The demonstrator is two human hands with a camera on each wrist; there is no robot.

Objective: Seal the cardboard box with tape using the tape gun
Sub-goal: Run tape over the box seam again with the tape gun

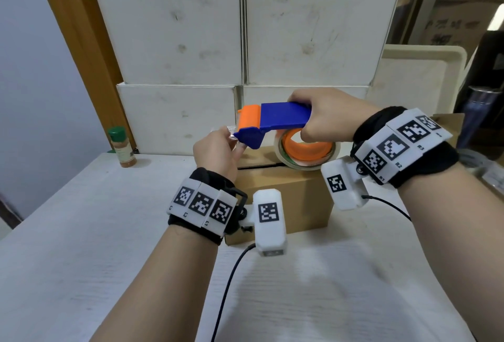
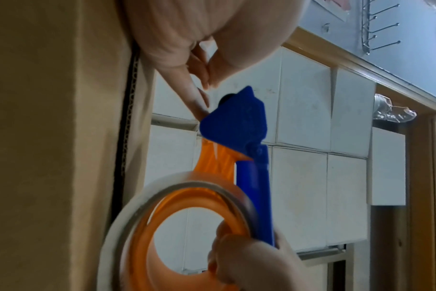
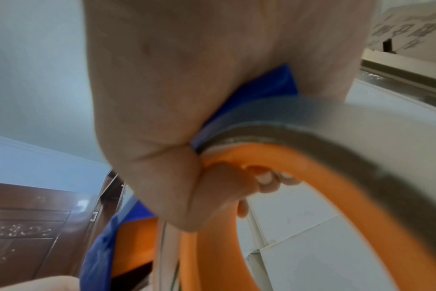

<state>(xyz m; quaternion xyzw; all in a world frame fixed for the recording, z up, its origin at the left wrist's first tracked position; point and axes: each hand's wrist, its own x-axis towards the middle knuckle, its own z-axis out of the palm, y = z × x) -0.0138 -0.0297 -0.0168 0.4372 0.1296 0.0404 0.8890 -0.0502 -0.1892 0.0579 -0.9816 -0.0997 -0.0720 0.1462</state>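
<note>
A blue and orange tape gun (image 1: 275,120) hangs above a small brown cardboard box (image 1: 286,191) on the table. My right hand (image 1: 327,115) grips its rear, fingers hooked through the orange hub of the tape roll (image 1: 308,152). My left hand (image 1: 218,148) pinches the clear tape end (image 1: 231,131) at the gun's front nose. In the left wrist view the blue nose (image 2: 236,118) sits just below my fingertips (image 2: 199,98). The right wrist view shows my fingers curled inside the orange hub (image 3: 261,177). The box top shows a dark seam under the gun.
White cartons (image 1: 245,27) are stacked right behind the box. A spice jar with a green lid (image 1: 121,148) stands at the table's left rear. A cream tray (image 1: 420,77) and dark items lie at the right. A black cable (image 1: 229,287) trails over the white table (image 1: 81,246).
</note>
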